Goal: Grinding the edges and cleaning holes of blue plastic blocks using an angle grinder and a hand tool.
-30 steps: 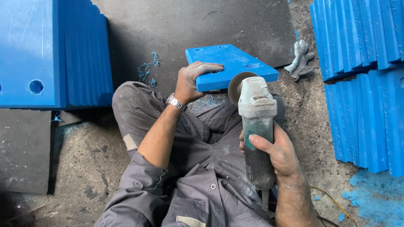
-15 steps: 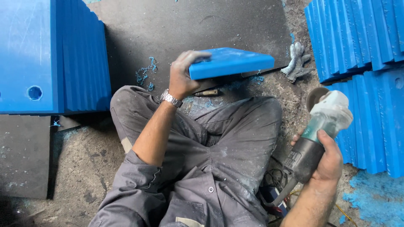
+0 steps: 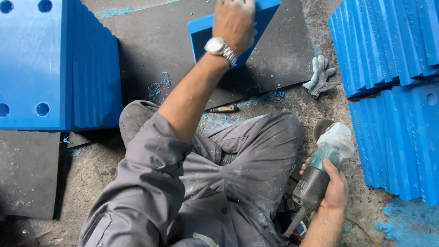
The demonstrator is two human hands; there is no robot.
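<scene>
My left hand [image 3: 234, 19], with a silver wristwatch, reaches far forward and grips a blue plastic plate [image 3: 201, 34] held up on edge over the dark floor mat [image 3: 155, 50]. The plate's dark inner face shows beneath my hand. My right hand [image 3: 336, 190] holds an angle grinder [image 3: 325, 158] low at my right side, beside my knee, its disc pointing away from me. I sit cross-legged in grey work clothes dusted with blue shavings.
A stack of blue plates with holes [image 3: 55, 64] stands at the left. More blue plates [image 3: 393, 91] lean in rows at the right. A grey glove [image 3: 320, 75] and a small wooden-handled tool [image 3: 224, 109] lie on the floor. Blue shavings are scattered about.
My left hand has carried the blue plate farther forward and tipped it upright. My right hand has lowered the grinder from my lap to my right side.
</scene>
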